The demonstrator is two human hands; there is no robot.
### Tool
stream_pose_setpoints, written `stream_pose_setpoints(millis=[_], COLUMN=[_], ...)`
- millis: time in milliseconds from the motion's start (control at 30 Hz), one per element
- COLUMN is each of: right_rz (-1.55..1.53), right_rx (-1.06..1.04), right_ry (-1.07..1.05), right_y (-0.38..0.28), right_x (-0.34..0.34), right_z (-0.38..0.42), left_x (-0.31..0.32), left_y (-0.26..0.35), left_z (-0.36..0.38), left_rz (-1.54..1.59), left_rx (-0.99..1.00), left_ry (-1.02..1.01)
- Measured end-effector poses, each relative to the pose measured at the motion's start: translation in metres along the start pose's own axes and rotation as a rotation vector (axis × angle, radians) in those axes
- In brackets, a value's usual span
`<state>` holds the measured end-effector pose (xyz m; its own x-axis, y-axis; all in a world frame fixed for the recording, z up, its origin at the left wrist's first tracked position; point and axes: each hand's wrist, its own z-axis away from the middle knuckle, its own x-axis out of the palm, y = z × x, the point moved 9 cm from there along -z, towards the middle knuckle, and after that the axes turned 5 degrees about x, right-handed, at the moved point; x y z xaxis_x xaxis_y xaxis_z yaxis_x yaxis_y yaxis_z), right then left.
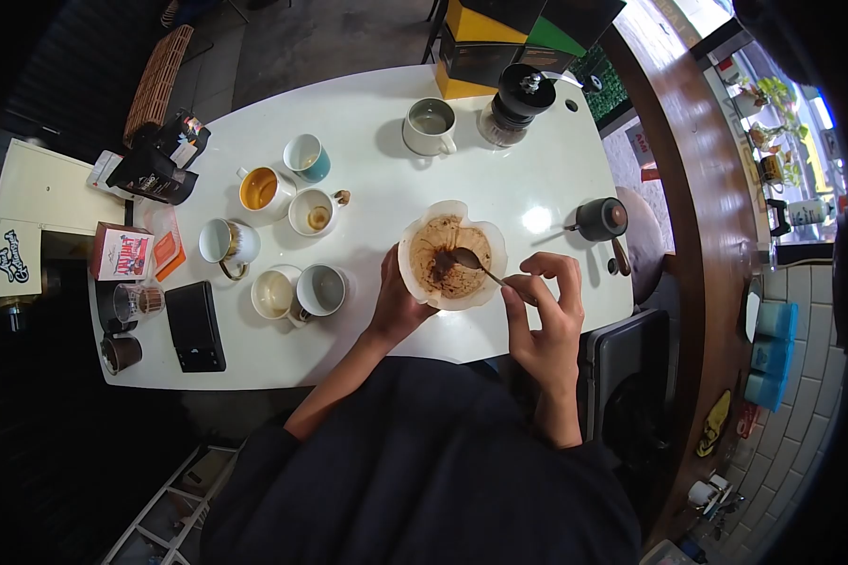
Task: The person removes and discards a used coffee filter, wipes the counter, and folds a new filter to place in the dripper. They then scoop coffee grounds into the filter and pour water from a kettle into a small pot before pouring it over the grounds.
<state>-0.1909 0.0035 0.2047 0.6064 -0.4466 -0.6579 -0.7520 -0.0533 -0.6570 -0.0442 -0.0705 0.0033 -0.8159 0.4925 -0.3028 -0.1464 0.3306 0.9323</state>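
Observation:
Over the front middle of the table, my left hand (398,303) is closed around the left side of a paper coffee filter (489,235) with a wavy rim. Whether a dripper sits under the paper is hidden. Wet brown coffee grounds (435,273) coat the inside, darkest at the centre. My right hand (548,320) pinches the handle of a small spoon (467,259) between thumb and fingers. The spoon's bowl dips into the filter and touches the grounds.
Several cups stand to the left, including an amber-lined cup (260,191) and a teal cup (308,158). A black scale (196,326) lies farther left. Behind are a grey mug (430,128) and a hand grinder (515,105). A dark kettle (601,218) stands right.

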Motion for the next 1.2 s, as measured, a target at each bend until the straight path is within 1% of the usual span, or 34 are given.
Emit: stream_pose_setpoints(millis=[100,267,333,433,667,733,833,867,900,967,1000,1033,1067,1100,1167,1200], right_rz=[-0.013,0.004,-0.034,-0.073,-0.104,-0.312,-0.372,-0.469,-0.471,-0.674,-0.706,-0.71,-0.809,-0.908,-0.937,-0.982], right_rx=[0.029,0.047,0.085,0.095,0.071,0.16,0.187,0.255,0.254,0.434,0.492,0.487,0.526,0.565,0.563,0.575], right_ry=[0.012,0.02,-0.002,-0.033,-0.03,-0.006,0.053,0.068,0.068,0.068,0.023,0.021,0.05,0.079,0.064,0.063], right_y=[0.003,0.008,0.017,0.021,0.017,0.027,0.049,0.058,0.062,0.085,0.09,0.089,0.091,0.093,0.09,0.09], right_x=[0.0,0.004,0.013,0.019,0.011,0.01,0.008,0.011,0.012,0.017,0.02,0.019,0.019,0.019,0.018,0.018], right_z=[0.0,-0.002,-0.003,-0.003,-0.005,-0.006,-0.004,-0.002,0.0,0.006,0.009,0.009,0.01,0.011,0.013,0.014], left_x=[0.0,0.001,0.001,0.0,-0.001,-0.001,0.001,0.0,0.0,0.001,0.0,0.0,0.0,-0.002,-0.009,-0.012], left_y=[-0.004,-0.006,-0.004,-0.004,-0.001,-0.003,-0.003,-0.004,-0.005,-0.005,-0.007,-0.007,-0.006,0.0,0.009,0.017], left_z=[0.0,-0.001,-0.002,0.0,0.0,0.001,-0.001,0.0,0.001,0.004,0.004,0.004,0.005,0.004,0.003,0.003], left_rz=[0.043,0.0,-0.03,-0.059,-0.108,-0.094,-0.059,-0.042,-0.044,-0.245,-0.249,-0.272,-0.296,-0.301,-0.181,-0.183], left_rx=[-0.028,-0.018,-0.004,0.004,0.014,-0.011,-0.044,-0.057,-0.056,0.044,0.046,0.076,0.107,0.107,0.062,0.063], left_ry=[0.01,0.005,-0.002,0.006,0.017,0.009,-0.001,0.002,0.003,-0.028,-0.025,-0.031,-0.036,-0.033,0.026,0.028])
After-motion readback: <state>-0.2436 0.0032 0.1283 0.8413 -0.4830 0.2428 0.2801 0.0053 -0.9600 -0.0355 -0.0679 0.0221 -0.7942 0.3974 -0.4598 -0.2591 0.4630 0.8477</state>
